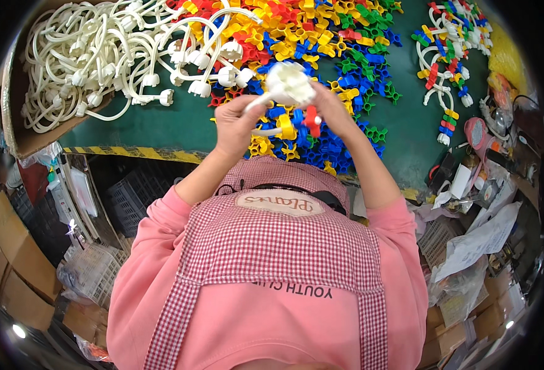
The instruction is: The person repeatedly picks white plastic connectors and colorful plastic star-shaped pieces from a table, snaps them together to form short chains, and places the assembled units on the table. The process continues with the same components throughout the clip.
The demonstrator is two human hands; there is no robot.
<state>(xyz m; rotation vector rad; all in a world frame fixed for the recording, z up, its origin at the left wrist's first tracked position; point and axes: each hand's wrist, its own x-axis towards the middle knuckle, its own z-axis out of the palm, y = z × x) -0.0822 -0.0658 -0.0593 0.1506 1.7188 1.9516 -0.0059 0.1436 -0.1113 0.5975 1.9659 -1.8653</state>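
Close above the table, a white bendy tube [266, 100] with a large notched, cup-like white end [290, 84] is between my hands. My left hand [234, 121] is closed, its thumb and fingers pinching the tube. A yellow clip [286, 127] sits on the lower stretch of tube, and a red clip [312, 121] is just to its right. My right hand [332, 110] is closed at the right side of the white end, its fingertips partly hidden behind it. Beneath both hands lies a pile of small blue three-armed clips [327, 145].
Left, a cardboard box [14, 105] overflows with white tubes [74, 68]. Loose red, yellow, blue and green clips [303, 37] cover the middle of the green table [408, 117]. Tubes strung with coloured clips [449, 117] lie right, beside a yellow bag [505, 58] and a pink-handled tool [478, 135].
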